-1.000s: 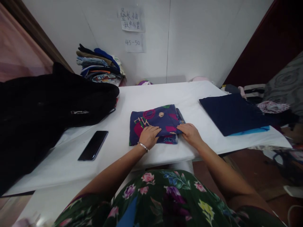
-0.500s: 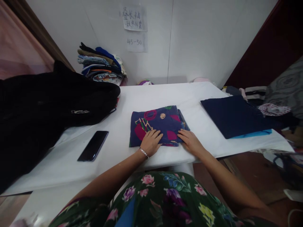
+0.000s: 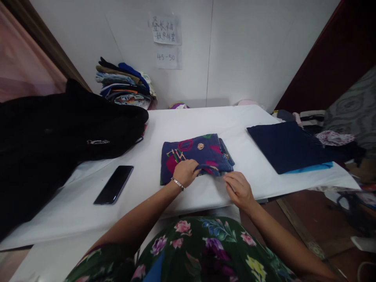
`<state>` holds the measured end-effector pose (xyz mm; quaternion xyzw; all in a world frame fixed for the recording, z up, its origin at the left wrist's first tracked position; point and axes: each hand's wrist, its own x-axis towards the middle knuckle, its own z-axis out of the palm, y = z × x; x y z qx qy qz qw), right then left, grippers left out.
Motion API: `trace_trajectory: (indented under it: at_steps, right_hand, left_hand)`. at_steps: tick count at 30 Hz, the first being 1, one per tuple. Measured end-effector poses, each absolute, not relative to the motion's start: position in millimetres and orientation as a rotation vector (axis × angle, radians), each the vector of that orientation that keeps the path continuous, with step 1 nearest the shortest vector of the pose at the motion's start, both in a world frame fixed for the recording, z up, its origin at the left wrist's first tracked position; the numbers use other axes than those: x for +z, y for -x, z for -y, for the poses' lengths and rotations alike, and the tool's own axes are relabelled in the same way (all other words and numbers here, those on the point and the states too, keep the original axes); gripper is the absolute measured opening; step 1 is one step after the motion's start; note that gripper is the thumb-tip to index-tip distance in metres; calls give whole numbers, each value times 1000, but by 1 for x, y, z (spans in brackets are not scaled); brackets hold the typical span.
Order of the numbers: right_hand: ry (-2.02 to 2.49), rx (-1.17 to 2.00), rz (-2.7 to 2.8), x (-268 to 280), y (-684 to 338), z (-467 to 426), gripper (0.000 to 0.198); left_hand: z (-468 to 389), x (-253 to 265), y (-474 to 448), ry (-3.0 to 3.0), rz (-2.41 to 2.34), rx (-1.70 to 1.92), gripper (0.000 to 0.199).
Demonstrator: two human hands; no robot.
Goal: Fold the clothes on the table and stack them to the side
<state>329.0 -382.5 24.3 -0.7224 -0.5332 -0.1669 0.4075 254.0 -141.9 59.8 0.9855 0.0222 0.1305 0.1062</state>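
A folded blue garment [image 3: 195, 150] with magenta, green and cream patterns lies on the white-covered table in front of me. Denim-like layers with stitching show at its right side. My left hand [image 3: 186, 173], wearing a bracelet, is closed on the garment's near edge, with the thumb tucked under. That edge is lifted and curled between my two hands. At the near right corner, my right hand [image 3: 239, 189] has its fingers drawn together in a pinch against the cloth's edge. Exactly how much fabric sits in that pinch is hidden.
A black phone [image 3: 114, 184] lies left of the garment. Black clothing [image 3: 58, 129] covers the table's left side. Behind it stands a stack of folded clothes [image 3: 125, 84]. Flat navy cloth [image 3: 279, 143] lies at right, over something bright blue. Paper notes [image 3: 166, 29] hang on the wall.
Both hands lay flatter on the garment before. Now the left has closed on its near edge, and the right has drawn back into a pinch at the corner. The near edge has been raised.
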Motion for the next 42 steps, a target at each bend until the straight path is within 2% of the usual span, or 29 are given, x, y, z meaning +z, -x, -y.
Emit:
trace_trajectory:
  at_steps: [4,14,18,21,25,29,32,36,39,42]
  right_hand:
    - [1768,-51,1337,23,-315,369,29]
    - [2126,-12,1437,18,-344,323,51]
    - [2152,-41,1503,20,-352,320,54]
    - [2143,-19,1519,24,-356,326,52]
    - [1959,183,1340,33,-356,335,43]
    - [1510,630,662,33,-346,334,33]
    - [1099,825,307,28,-341,328,28]
    - [866,819,192,27,-348,317,22]
    - [875,810,177,33,-360,309,19]
    - [960,763,227,37,-370,306,21]
  left_hand:
    - [136,79,-264,-2760,-320,478,19]
    - [144,66,-256,-2784,-177,619,15]
    - [150,57,-252,-2776,66,663,35]
    - [154,56,-252,-2778,169,626,33]
    - [158,58,-255,-2749,125,686,27]
    - [161,57,-256,-2657,52,738,26]
    - [164,55,-255,-2602,22,757,25]
    - [163,56,-254,-2534,28,849,25]
    - [160,57,-253,-2570,85,868,25]
    - [159,53,-254,-2712,202,733,26]
